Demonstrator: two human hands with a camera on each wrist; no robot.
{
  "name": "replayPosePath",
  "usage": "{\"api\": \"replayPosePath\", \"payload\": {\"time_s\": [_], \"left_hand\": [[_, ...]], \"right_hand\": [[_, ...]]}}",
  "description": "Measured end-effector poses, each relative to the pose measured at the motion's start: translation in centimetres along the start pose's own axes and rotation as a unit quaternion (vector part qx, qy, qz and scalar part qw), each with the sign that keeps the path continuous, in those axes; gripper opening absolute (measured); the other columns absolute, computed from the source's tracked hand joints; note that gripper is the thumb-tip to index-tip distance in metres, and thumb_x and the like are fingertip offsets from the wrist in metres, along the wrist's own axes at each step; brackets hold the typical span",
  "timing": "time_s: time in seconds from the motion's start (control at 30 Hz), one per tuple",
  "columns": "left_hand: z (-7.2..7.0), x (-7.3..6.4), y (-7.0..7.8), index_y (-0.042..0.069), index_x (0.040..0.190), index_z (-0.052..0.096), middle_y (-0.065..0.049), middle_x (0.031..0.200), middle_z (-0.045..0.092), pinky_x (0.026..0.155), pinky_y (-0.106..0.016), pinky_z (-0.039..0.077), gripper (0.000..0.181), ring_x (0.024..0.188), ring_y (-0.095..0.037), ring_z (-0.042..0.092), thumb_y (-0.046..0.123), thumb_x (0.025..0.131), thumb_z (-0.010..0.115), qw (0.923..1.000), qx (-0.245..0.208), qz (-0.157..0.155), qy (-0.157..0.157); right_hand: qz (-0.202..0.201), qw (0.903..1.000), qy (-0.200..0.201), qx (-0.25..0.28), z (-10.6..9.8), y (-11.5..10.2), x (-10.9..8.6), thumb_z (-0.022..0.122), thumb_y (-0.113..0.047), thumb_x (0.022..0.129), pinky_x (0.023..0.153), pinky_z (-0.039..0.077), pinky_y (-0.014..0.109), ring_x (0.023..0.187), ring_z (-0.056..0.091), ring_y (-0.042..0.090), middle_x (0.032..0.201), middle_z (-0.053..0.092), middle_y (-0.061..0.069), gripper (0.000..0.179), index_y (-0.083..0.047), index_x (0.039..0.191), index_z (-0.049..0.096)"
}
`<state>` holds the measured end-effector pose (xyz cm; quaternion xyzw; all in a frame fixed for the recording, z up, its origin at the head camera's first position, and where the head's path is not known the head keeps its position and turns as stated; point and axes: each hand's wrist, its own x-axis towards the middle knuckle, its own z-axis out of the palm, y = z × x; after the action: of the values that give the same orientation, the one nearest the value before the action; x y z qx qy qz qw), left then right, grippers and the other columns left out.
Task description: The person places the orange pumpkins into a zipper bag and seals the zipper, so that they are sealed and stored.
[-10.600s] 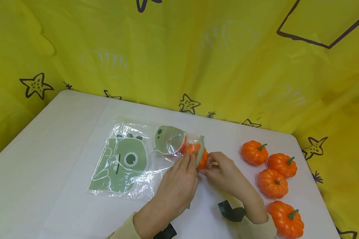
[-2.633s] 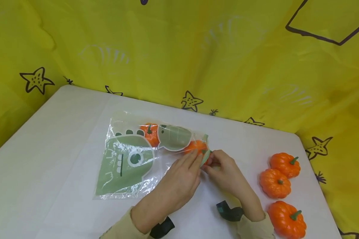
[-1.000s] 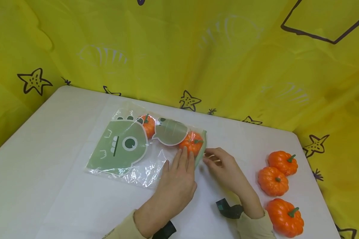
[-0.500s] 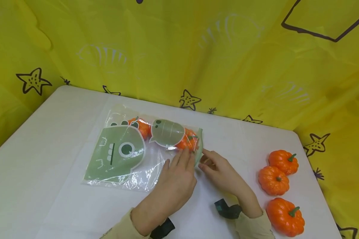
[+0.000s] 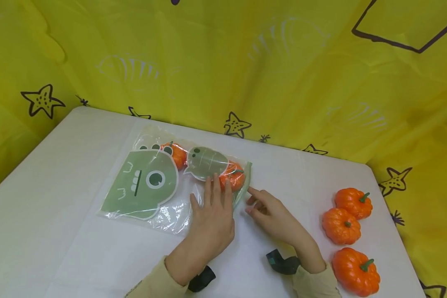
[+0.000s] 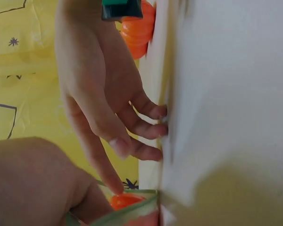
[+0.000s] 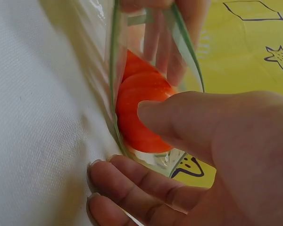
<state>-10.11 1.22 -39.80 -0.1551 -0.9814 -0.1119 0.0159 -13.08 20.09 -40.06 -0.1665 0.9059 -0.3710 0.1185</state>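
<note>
A clear zip bag (image 5: 193, 207) with a green monster print lies flat on the white table, its green-edged mouth towards the right. Inside are two orange toy pumpkins: one (image 5: 179, 156) by the far edge, partly behind the print, the other (image 5: 234, 178) close to the mouth. My left hand (image 5: 210, 227) rests on the bag with fingers spread and straight, fingertips by the nearer pumpkin. Just outside the mouth is my right hand (image 5: 272, 215), fingers loosely bent and holding nothing. In the right wrist view, the mouth gapes and the pumpkin (image 7: 144, 108) shows inside.
Three more orange pumpkins stand at the table's right side: one farther back (image 5: 353, 203), one in the middle (image 5: 341, 226) and one in front (image 5: 355, 271). A yellow curtain (image 5: 208, 74) with drawn starfish hangs behind the table (image 5: 78, 198).
A fourth pumpkin has left the right-hand group and gone into the bag. My right hand has let go of it. The bag has slid slightly left, and my left hand has spread and shifted left.
</note>
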Motion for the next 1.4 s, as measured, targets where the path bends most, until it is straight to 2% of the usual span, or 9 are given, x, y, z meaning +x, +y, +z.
{"api": "replayPosePath", "payload": {"time_s": [0.13,0.27,0.43,0.53,0.67,0.8,1.0,1.13,1.4], "left_hand": [[-0.3,0.4,-0.2,0.002,0.151,0.037,-0.028,0.160,0.024,0.103,-0.074,0.035,0.063,0.150,-0.044,0.022,0.027,0.096,0.057,0.9995,-0.027,0.005,-0.011],[-0.7,0.5,-0.3,0.006,0.151,0.040,-0.027,0.162,0.019,0.105,-0.075,0.032,0.057,0.152,-0.040,0.017,0.025,0.098,0.052,0.9963,-0.068,0.028,-0.043],[-1.1,0.4,-0.3,0.008,0.153,0.036,-0.024,0.164,0.012,0.106,-0.075,0.029,0.058,0.154,-0.037,0.011,0.025,0.099,0.049,0.9913,-0.096,0.052,-0.073],[-1.2,0.4,-0.3,0.007,0.153,0.037,-0.025,0.164,0.015,0.106,-0.075,0.030,0.059,0.153,-0.037,0.015,0.024,0.098,0.051,0.9923,-0.096,0.054,-0.056],[-1.1,0.2,-0.4,0.007,0.150,0.039,-0.026,0.160,0.024,0.103,-0.075,0.034,0.061,0.150,-0.041,0.024,0.022,0.094,0.055,0.9949,-0.088,0.049,-0.001],[-0.8,0.0,-0.2,0.006,0.149,0.039,-0.026,0.159,0.027,0.101,-0.076,0.035,0.067,0.147,-0.046,0.027,0.020,0.087,0.061,0.9957,-0.077,0.045,0.024],[0.0,-0.1,-0.1,0.005,0.151,0.036,-0.026,0.162,0.018,0.103,-0.076,0.033,0.071,0.149,-0.046,0.020,0.024,0.088,0.061,0.9981,-0.044,0.041,-0.006],[0.5,0.0,-0.2,0.005,0.151,0.034,-0.027,0.162,0.016,0.105,-0.077,0.029,0.070,0.150,-0.046,0.017,0.025,0.090,0.059,0.9980,-0.050,0.038,-0.012],[1.3,0.3,-0.3,0.004,0.154,0.030,-0.025,0.164,0.009,0.106,-0.079,0.024,0.071,0.151,-0.046,0.011,0.027,0.092,0.057,0.9972,-0.063,0.035,-0.020]], "right_hand": [[-0.001,1.0000,0.003,-0.006,-0.1,0.0,-0.1,0.065,-0.013,0.094,0.076,0.052,0.023,0.087,0.059,0.013,0.108,0.064,0.004,0.057,-0.008,0.148,0.046],[-0.013,0.9998,0.010,-0.009,0.0,0.1,-0.3,0.065,-0.011,0.093,0.073,0.051,0.023,0.084,0.058,0.012,0.104,0.063,0.006,0.057,-0.006,0.147,0.046],[-0.011,0.9997,0.016,-0.013,0.1,0.0,-0.2,0.065,-0.010,0.093,0.069,0.050,0.023,0.081,0.056,0.014,0.098,0.059,0.004,0.058,-0.013,0.148,0.046],[-0.003,0.9998,0.010,-0.018,0.0,-0.1,-0.1,0.065,-0.011,0.093,0.070,0.050,0.023,0.082,0.055,0.014,0.098,0.058,0.004,0.060,-0.015,0.149,0.045],[0.011,0.9995,0.004,-0.030,-0.8,-0.1,-0.5,0.063,-0.011,0.094,0.074,0.051,0.023,0.084,0.056,0.013,0.105,0.061,0.005,0.057,-0.012,0.149,0.045],[0.036,0.9977,0.028,-0.051,-2.1,0.2,-1.3,0.062,-0.011,0.095,0.080,0.054,0.028,0.088,0.059,0.014,0.111,0.063,0.008,0.048,-0.010,0.142,0.053],[0.053,0.9904,0.088,-0.092,-4.1,0.2,-2.6,0.063,-0.013,0.096,0.084,0.055,0.038,0.092,0.063,0.018,0.113,0.064,0.013,0.039,-0.006,0.134,0.059],[0.050,0.9865,0.111,-0.110,-5.0,0.1,-3.7,0.062,-0.015,0.097,0.082,0.056,0.040,0.097,0.063,0.024,0.116,0.064,0.017,0.037,-0.004,0.133,0.059],[0.109,0.9768,0.124,-0.137,-6.5,0.6,-6.7,0.060,-0.020,0.098,0.085,0.056,0.048,0.103,0.061,0.030,0.121,0.061,0.019,0.039,-0.004,0.133,0.057]]}}
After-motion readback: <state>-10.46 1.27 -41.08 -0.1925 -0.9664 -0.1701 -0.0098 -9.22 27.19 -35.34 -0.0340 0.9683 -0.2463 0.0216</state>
